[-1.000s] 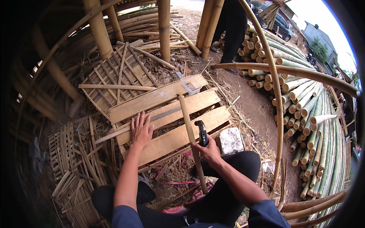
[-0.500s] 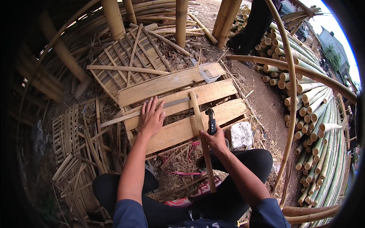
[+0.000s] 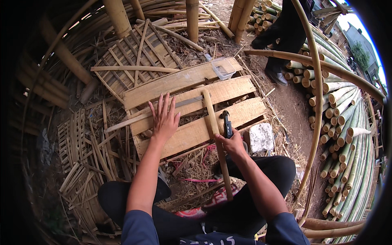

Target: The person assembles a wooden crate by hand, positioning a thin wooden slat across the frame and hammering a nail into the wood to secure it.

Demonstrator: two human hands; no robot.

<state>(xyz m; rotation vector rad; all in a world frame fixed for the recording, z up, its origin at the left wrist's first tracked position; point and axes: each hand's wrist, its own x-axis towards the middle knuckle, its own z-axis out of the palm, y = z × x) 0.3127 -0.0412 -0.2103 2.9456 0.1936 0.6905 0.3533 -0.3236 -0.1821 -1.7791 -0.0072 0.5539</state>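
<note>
My left hand (image 3: 165, 118) is spread flat over the plank bench (image 3: 175, 141), palm down with nothing gripped. Beneath and beside it, a flat grey metal blade (image 3: 190, 101) runs across the planks, in line with a pale wooden strip (image 3: 128, 122) at the left. A longer bamboo strip (image 3: 213, 120) crosses the bench from its far part down toward my lap, its far end by the blade's tip. My right hand (image 3: 232, 143) is closed around a black tool (image 3: 227, 124) with a hooked head, its fingers close against the strip. The tool's exact kind is unclear.
A clear plastic container (image 3: 222, 70) sits on the bench's far plank. A whitish block (image 3: 261, 136) is right of the bench. Cut bamboo poles (image 3: 345, 134) are stacked at right, and a leaning pole (image 3: 314, 102) rises there. Another person's legs (image 3: 281, 41) stand beyond. Slatted panels (image 3: 141, 57) lie at left.
The fingers of my left hand have stretched and spread further. The other person's legs have shifted, one foot stepping nearer. My right hand stays closed on the black tool.
</note>
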